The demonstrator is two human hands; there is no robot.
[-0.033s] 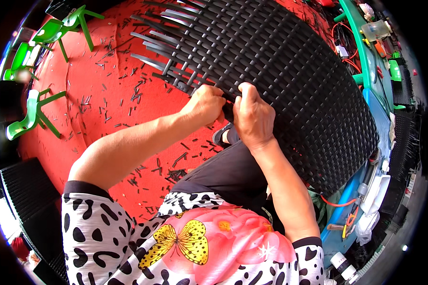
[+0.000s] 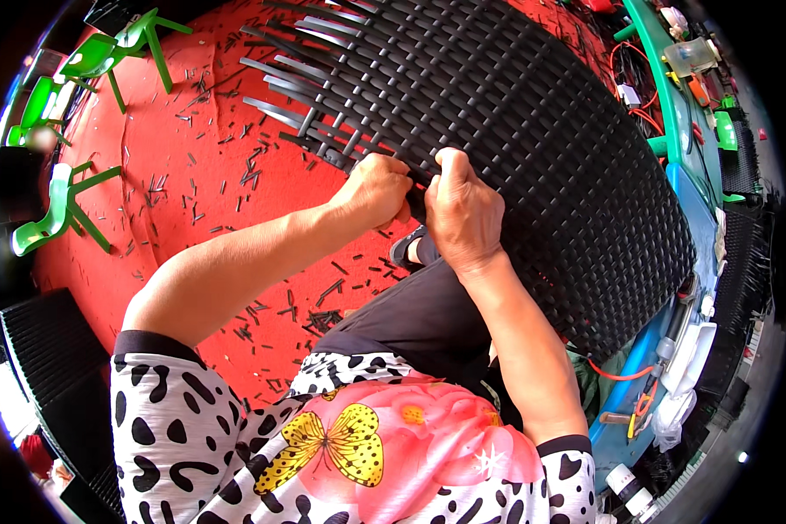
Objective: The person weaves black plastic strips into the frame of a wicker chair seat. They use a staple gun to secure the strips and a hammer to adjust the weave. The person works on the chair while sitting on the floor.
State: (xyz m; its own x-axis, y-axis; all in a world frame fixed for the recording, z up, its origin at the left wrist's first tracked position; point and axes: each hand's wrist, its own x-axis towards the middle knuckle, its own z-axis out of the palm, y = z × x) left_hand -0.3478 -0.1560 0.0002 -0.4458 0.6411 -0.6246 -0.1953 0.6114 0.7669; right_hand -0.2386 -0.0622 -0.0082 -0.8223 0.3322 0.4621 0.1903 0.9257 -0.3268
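A large black woven wicker panel (image 2: 533, 131) lies across my lap and slopes up to the right. Loose flat strand ends (image 2: 288, 87) stick out from its upper left edge. My left hand (image 2: 375, 188) is closed in a fist at the panel's lower left edge, gripping a black strand there. My right hand (image 2: 458, 210) sits right beside it, fingers curled onto the weave and pinching a strand at the same edge. The two hands nearly touch. The fingertips are hidden in the weave.
A red floor mat (image 2: 192, 183) is strewn with short cut strand bits. Green plastic chairs (image 2: 61, 201) stand at the left. Black woven pieces (image 2: 48, 358) sit at the lower left. A green and blue bench (image 2: 690, 183) with tools and orange cable runs along the right.
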